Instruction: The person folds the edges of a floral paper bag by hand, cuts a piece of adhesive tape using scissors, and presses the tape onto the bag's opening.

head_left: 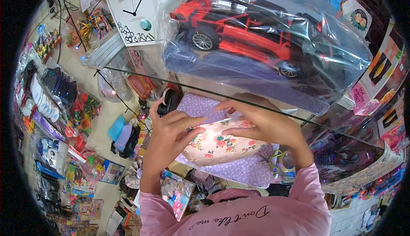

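Note:
A parcel in pale pink floral paper (222,144) lies on purple patterned sheets (243,172). My left hand (168,135) is at the parcel's upper left edge, its thumb and index finger curled close together; what they pinch is too small to make out. Over the parcel's upper right part is my right hand (256,123), its thumb on or just above the floral paper and its index finger raised, with a gap between them. Green-handled scissors (274,161) and a roll of tape (286,161) lie right of the parcel.
A red and black toy car (252,37) in clear plastic stands on a glass surface beyond my hands, its dark edge (205,88) just past them. A white clock box (134,12) is at the upper left. Packaged goods (53,150) crowd the left side.

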The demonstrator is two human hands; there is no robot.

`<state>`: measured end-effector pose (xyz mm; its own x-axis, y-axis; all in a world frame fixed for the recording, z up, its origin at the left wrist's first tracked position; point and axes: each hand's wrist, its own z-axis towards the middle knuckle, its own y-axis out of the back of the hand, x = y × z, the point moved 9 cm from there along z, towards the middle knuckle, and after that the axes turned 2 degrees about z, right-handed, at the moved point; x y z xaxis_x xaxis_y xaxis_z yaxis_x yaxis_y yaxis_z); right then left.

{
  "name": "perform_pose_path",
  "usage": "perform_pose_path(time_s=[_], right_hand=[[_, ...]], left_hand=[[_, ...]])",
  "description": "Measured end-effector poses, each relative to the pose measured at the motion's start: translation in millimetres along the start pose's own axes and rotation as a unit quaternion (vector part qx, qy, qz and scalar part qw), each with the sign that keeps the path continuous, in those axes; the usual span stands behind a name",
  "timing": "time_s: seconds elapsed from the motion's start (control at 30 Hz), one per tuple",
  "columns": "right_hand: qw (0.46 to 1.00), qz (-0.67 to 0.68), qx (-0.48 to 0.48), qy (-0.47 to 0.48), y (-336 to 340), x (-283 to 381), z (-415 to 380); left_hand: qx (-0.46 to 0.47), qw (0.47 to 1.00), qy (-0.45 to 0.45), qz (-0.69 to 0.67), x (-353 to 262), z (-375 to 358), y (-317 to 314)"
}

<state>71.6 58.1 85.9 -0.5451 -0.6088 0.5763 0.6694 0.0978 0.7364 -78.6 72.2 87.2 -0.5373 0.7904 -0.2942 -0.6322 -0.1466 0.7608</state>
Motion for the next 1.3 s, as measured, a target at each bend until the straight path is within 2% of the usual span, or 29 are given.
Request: perform_pose_path(time_s=[0.07,0.17,0.27,0.37,0.47,0.57,0.67,0.97,1.07,1.17,1.3], right_hand=[[0.999,-0.045,-0.027,-0.009,9.7,0.1,-11.0],[0.988,0.022,-0.020,-0.150,15.2,-20.3,-21.9],[0.983,0.024,0.052,-0.175,11.7,-38.3,-31.4],[0.982,0.058,0.087,-0.160,5.1,-49.0,-29.2],[0.972,0.151,0.031,-0.179,9.2,-53.7,-23.6],[0.975,0.157,0.038,-0.155,9.1,-52.4,-19.8],[0.977,0.144,0.036,-0.153,14.3,-40.2,-16.0],[0.990,0.074,-0.058,-0.107,28.2,-30.7,-29.9],[0.991,0.038,-0.069,-0.109,30.4,-17.9,-31.0],[0.996,0.016,-0.024,-0.083,23.4,-23.3,-33.1],[0.998,0.003,-0.039,-0.043,24.0,-21.4,-33.9]], left_hand=[[0.004,1.000,0.004,-0.004,0.6,0.2,-0.5],[0.008,1.000,0.010,0.000,1.2,0.7,-1.3],[0.001,1.000,0.014,-0.002,0.1,1.5,0.0],[0.004,0.999,0.035,-0.021,2.3,1.5,-0.2],[-0.013,0.999,0.031,-0.019,0.2,1.2,1.6],[0.010,1.000,0.024,-0.001,-1.0,1.1,0.6],[0.013,1.000,0.025,0.004,-3.4,2.2,1.2],[0.027,0.998,0.014,0.046,-13.6,4.6,6.0],[-0.020,0.993,-0.036,0.114,-30.3,11.2,11.7],[0.030,0.996,-0.073,0.036,-41.2,20.3,-4.6],[0.034,0.996,-0.084,0.011,-43.0,32.5,-20.3]])
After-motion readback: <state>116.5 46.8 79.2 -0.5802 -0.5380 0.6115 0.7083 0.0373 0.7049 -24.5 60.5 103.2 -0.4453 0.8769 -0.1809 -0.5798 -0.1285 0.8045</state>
